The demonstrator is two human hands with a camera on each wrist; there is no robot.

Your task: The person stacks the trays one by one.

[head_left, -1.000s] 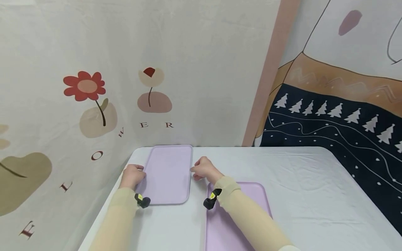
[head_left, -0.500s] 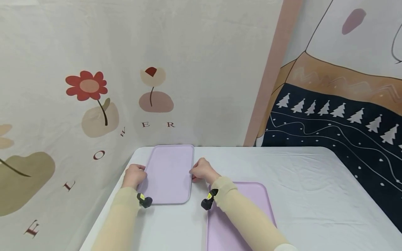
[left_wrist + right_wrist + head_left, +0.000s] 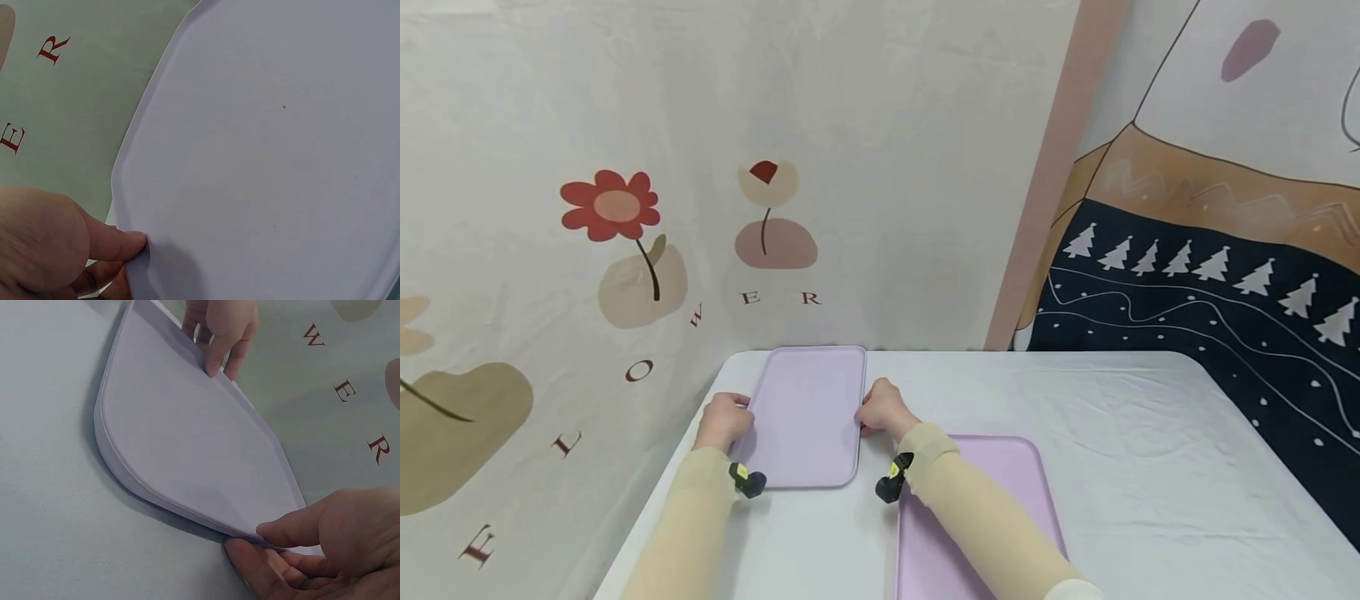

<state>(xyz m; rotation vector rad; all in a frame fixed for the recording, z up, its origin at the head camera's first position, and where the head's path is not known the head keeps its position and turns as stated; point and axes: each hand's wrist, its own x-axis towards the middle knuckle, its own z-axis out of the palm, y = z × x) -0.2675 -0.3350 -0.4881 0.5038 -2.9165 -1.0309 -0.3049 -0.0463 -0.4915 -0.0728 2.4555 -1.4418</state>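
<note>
Two trays, head view: far lilac tray (image 3: pixel 808 414) lies at the table's 11 o'clock corner, near the flower-print wall hanging (image 3: pixel 625 242); near lilac tray (image 3: pixel 992 475) sits at 5 o'clock from it, partly under the right forearm.
Left hand, head view: left hand (image 3: pixel 724 421) is at the far tray's 9 o'clock long edge, fingers curled onto the rim.
Right hand, head view: right hand (image 3: pixel 883 409) is at the 3 o'clock long edge, fingers curled onto the rim.
Surface, head view: table (image 3: pixel 1150 450) is covered in a pale cloth.
Left wrist view: thumb of the left hand (image 3: pixel 59 240) lies on top of the far lilac tray (image 3: pixel 269 162) at its rim, other fingers tucked beneath; pinch grasp on the edge.
Right wrist view: right hand (image 3: pixel 312 550) pinches the far lilac tray (image 3: pixel 194 450) at 5 o'clock, thumb above, fingers below; this edge stands lifted off the cloth, shadow underneath.
Right wrist view, opposite side: left hand (image 3: pixel 222 328) at 12 o'clock grasps the other edge likewise.
</note>
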